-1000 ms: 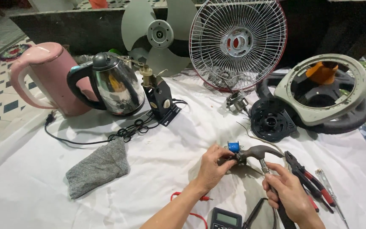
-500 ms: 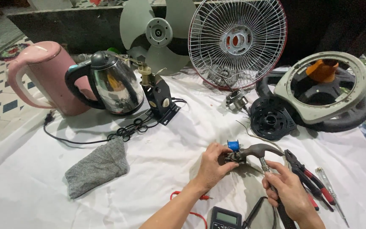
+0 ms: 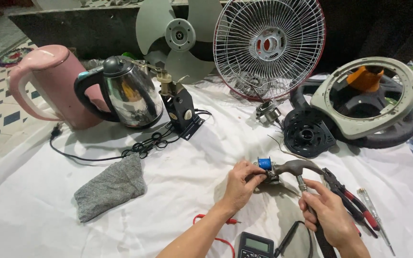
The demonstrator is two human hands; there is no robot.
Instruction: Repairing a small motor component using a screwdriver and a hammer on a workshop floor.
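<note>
While your left hand (image 3: 242,184) pinches the small metal part with the blue coil (image 3: 265,168), that part rests on the white cloth (image 3: 178,191) covering the bench, near the front edge and right of centre. Your fingers close around its left side; the blue coil sits at its top, facing away from you.

Your right hand (image 3: 328,217) is wrapped tight around the handle of one hammer (image 3: 296,168). The hammer's long axis runs from your right hand, near the front edge, up and away toward the part. Its grey head lies crosswise, pointing left, and its left end touches the part just beside the blue coil.

One pair of red-handled pliers (image 3: 352,200) and one screwdriver (image 3: 374,212) lie just right of your right hand, both slanting toward the front right corner. One multimeter (image 3: 256,246) sits at the front edge between your forearms, with a red lead (image 3: 206,222) under your left wrist.

Toward the rear edge stand two kettles: one pink (image 3: 48,86), one steel (image 3: 130,93). One grey cloth (image 3: 111,186) lies front left.
</note>
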